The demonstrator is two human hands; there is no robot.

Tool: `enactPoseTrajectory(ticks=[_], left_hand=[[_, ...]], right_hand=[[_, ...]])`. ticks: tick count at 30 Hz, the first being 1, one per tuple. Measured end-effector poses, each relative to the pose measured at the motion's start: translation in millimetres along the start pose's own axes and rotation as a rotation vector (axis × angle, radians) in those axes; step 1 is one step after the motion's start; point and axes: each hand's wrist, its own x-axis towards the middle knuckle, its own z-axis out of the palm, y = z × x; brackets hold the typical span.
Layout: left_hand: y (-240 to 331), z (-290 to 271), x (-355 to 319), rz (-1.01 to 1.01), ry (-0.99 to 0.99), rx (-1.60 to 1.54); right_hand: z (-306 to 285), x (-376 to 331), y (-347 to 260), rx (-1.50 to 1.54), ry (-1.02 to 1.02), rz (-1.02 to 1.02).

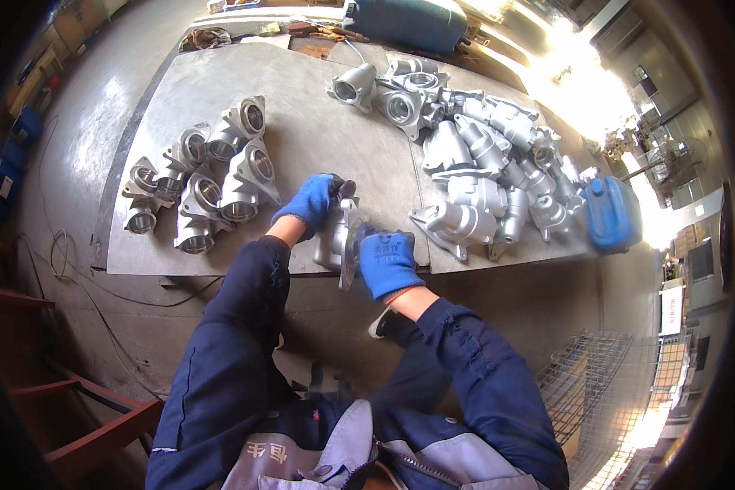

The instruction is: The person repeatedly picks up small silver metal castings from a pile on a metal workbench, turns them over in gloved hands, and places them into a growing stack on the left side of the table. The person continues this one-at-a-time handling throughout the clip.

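Both my hands wear blue gloves and grip one silver cast metal housing [341, 237] at the near edge of the grey metal table [318, 139]. My left hand [310, 204] holds its upper left side. My right hand [386, 261] clasps its lower right flange. A small dark tool seems to poke out by my left fingers, too blurred to tell. A neat group of similar castings [208, 184] lies to the left. A loose heap of castings [474, 155] lies to the right.
A blue plastic canister [611, 212] stands at the table's right end. A wire mesh basket [604, 384] sits on the floor at lower right. A red steel frame [82, 408] is at lower left. Cables run over the concrete floor on the left.
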Motion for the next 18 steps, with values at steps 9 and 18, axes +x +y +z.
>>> enactPoseTrajectory(ticks=[9,18], left_hand=[[-6.6,5.4,-0.8,-0.032,0.058,-0.050],[-9.9,3.8,2.0,-0.158,0.004,-0.060]], right_hand=[[6.4,-23.0,-8.3,0.250,-0.056,0.036],[37.5,-67.2,-26.7,0.248,-0.051,0.009]])
